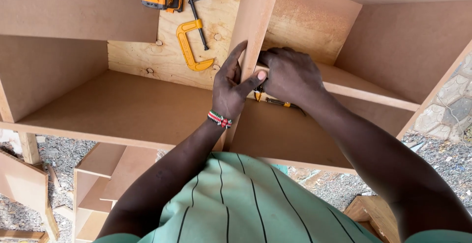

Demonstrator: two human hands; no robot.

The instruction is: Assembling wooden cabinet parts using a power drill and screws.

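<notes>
Divider panel (pixel 254 21): upright board, long axis running away from the person.
Left hand (pixel 231 85): fingers flat against its near edge.
Right hand (pixel 290 75): just right of the divider panel, curled around a small block (pixel 261 69).

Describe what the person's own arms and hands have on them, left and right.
Both forearms are bare, with no gloves on either hand. The left hand has a beaded bracelet at the wrist, banded in red, green, white and black. The right hand shows no ring, watch or band. A green shirt with thin dark stripes covers the chest below.
</notes>
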